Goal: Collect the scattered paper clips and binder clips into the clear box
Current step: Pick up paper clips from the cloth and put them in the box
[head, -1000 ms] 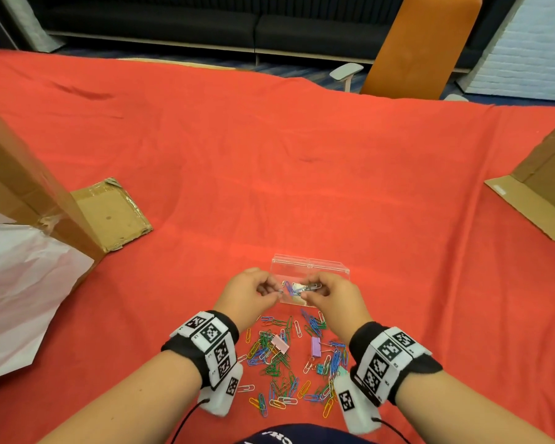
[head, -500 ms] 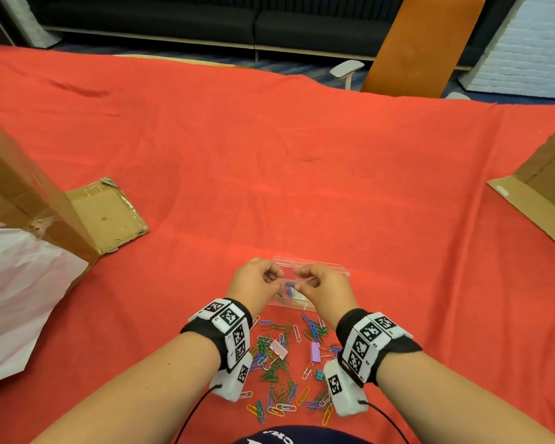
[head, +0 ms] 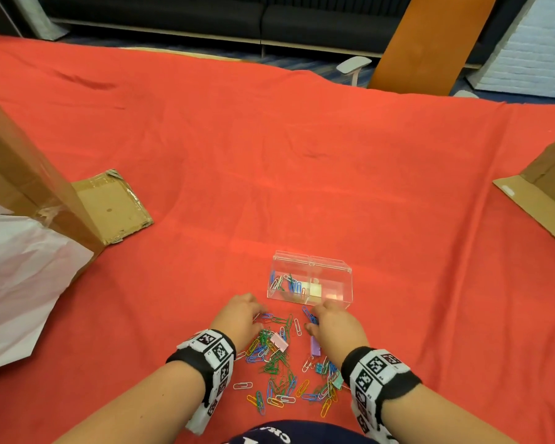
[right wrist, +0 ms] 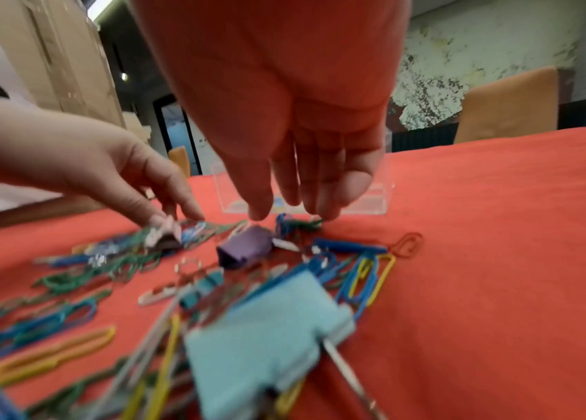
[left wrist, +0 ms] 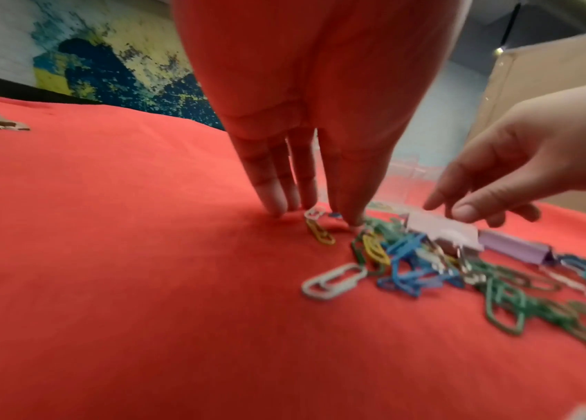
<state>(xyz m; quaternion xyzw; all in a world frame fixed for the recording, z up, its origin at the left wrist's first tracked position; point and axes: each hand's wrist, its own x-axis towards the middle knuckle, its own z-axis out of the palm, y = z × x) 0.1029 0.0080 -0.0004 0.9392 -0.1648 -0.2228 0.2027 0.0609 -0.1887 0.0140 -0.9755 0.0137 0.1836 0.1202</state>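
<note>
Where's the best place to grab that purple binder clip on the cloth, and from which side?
Probably from above with the right hand, which is nearest, pinching the purple binder clip across its two long flat sides. It lies flat on the cloth, mostly apart from the tangled paper clips; its wire handles are too blurred to judge.

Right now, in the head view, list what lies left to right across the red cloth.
White paper → cardboard flap → left hand → pink binder clip → right hand → cardboard box.
</note>
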